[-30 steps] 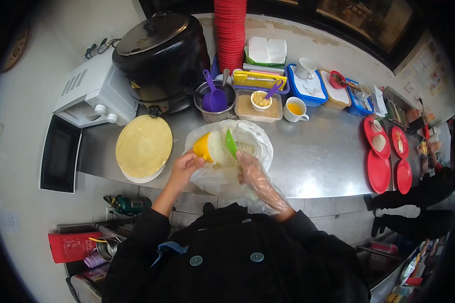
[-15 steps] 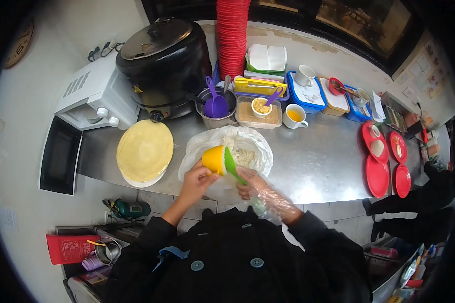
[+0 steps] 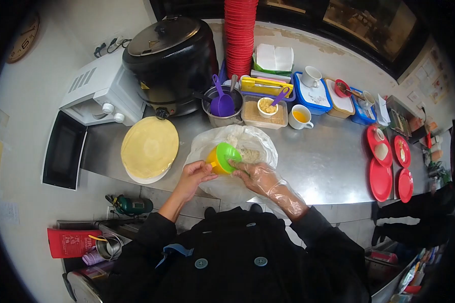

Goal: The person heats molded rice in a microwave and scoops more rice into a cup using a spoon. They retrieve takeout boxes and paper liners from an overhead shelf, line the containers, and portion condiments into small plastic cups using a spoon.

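- Left hand (image 3: 194, 177) grips yellow plastic cup (image 3: 215, 163); gloved right hand (image 3: 263, 178) holds flat green scraper (image 3: 229, 152) across its mouth, hiding any contents.
- Pale food (image 3: 253, 155) is left in white plastic-lined container (image 3: 269, 146).

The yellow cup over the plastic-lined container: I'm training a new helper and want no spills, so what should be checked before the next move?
1. Cup gripped: ok; the left hand holds the yellow cup.
2. Green tool in hand: ok; the right hand holds it at the cup's mouth.
3. Cup over the plastic-lined container: ok.
4. Both hands gloved: not ok; the right wears clear plastic, the left is bare.
5. Cup's fill level: cannot tell; the green tool hides it.
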Tool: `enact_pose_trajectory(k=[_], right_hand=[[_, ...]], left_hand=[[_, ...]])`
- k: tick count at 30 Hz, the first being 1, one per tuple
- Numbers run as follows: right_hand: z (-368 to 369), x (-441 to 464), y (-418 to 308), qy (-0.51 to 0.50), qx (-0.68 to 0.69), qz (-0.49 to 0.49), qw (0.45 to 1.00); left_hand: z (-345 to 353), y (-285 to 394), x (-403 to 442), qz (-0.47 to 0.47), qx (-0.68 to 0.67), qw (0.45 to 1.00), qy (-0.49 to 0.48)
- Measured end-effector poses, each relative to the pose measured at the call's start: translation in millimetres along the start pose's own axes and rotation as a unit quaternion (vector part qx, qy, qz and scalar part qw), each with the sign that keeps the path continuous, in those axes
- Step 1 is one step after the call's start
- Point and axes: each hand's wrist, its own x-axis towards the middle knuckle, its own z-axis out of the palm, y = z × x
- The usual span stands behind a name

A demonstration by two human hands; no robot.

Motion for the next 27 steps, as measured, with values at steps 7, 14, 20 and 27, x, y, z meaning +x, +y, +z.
enact_pose_trajectory(k=[7, 14, 20, 27], right_hand=[[-22, 30, 31, 0.071, -0.091, -0.052, 0.992], [-27, 54, 20, -0.025, -0.384, -0.042, 0.922], [-33, -10, 31, 0.007, -0.337, -0.053, 0.94], [0, -26, 2, -0.042, 0.7, 0.335, 0.629]], left_hand=[[1, 18, -6, -0.068, 0.053, 0.991, 0.098], [7, 29, -6, -0.079, 0.03, 0.986, 0.143], [-20, 16, -10, -0.027, -0.095, 0.994, 0.052], [15, 5, 2, 0.098, -0.196, 0.976, 0.009]])
